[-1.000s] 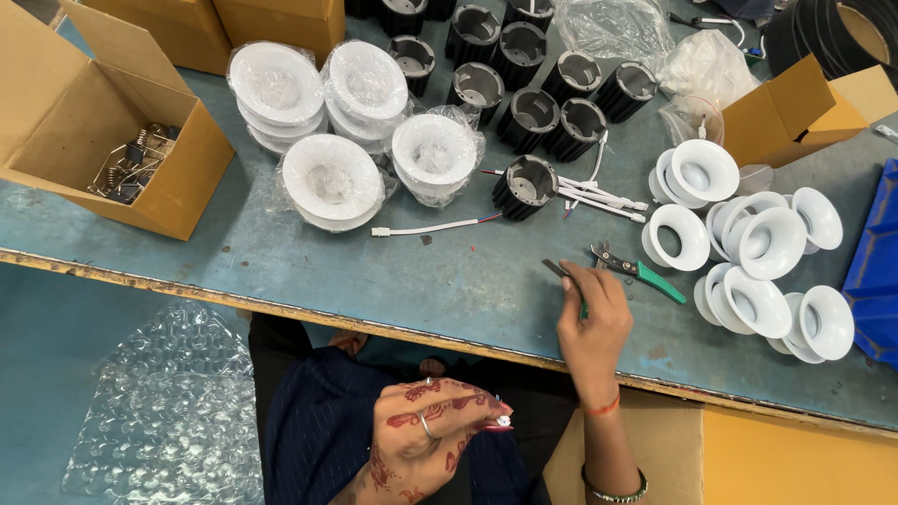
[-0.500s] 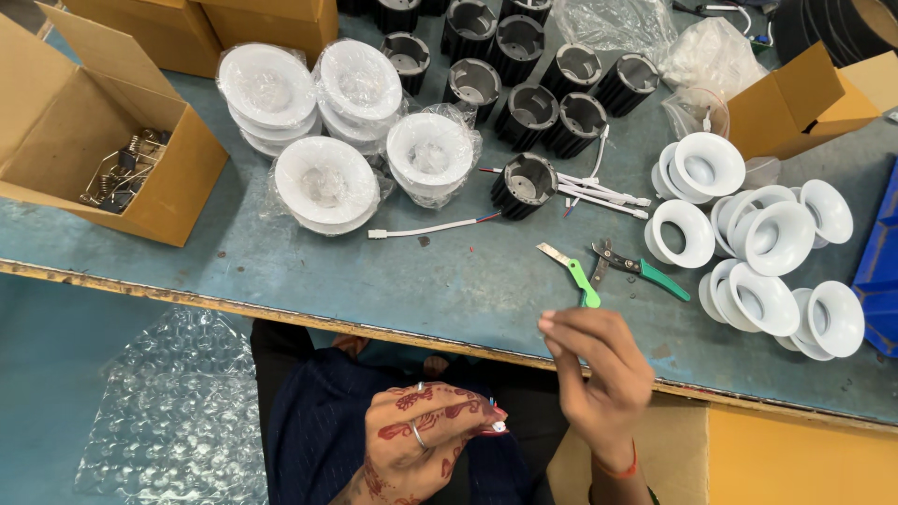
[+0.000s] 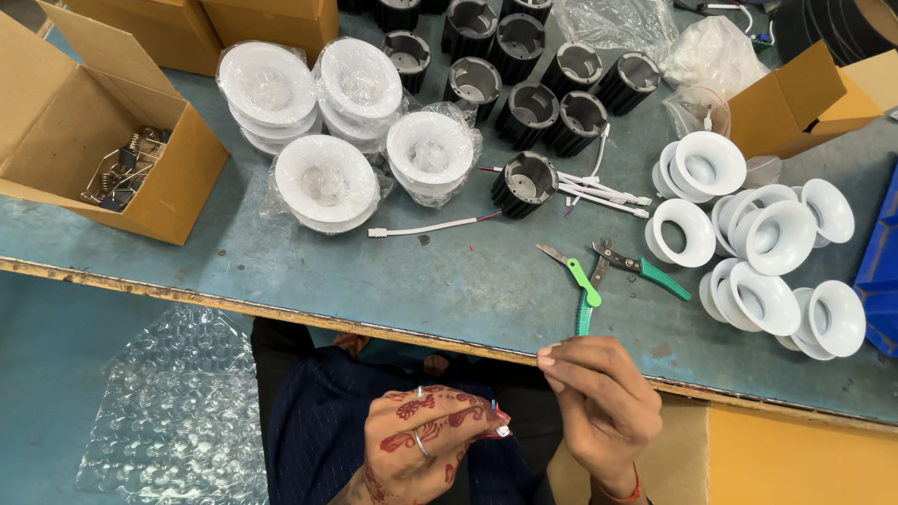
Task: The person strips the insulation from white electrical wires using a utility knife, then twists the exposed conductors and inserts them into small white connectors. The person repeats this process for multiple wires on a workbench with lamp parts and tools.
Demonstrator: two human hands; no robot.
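Observation:
My left hand (image 3: 426, 444), with dark red patterns and rings on it, is in my lap below the table edge. Its fingertips pinch a small white connector (image 3: 502, 429) with short red and blue wires. My right hand (image 3: 599, 402) is just to the right of it, at the table's front edge, with its fingers curled together; nothing shows between them. A green-handled cutter (image 3: 585, 285) lies on the blue-grey table (image 3: 449, 281) just beyond my right hand. A second green-handled plier (image 3: 645, 268) lies beside it.
Black finned housings (image 3: 528, 182) stand at the back, one with white leads. White reflector cups (image 3: 767, 238) are heaped on the right, and wrapped white round fittings (image 3: 323, 182) sit left of centre. A white cable (image 3: 426, 227), a cardboard box of spring clips (image 3: 122, 168), a blue bin (image 3: 884, 262) and floor bubble wrap (image 3: 178, 402) are also here.
My right hand has drawn back from the table by the green cutter to the table edge near my left hand. The cutter now lies free on the table.

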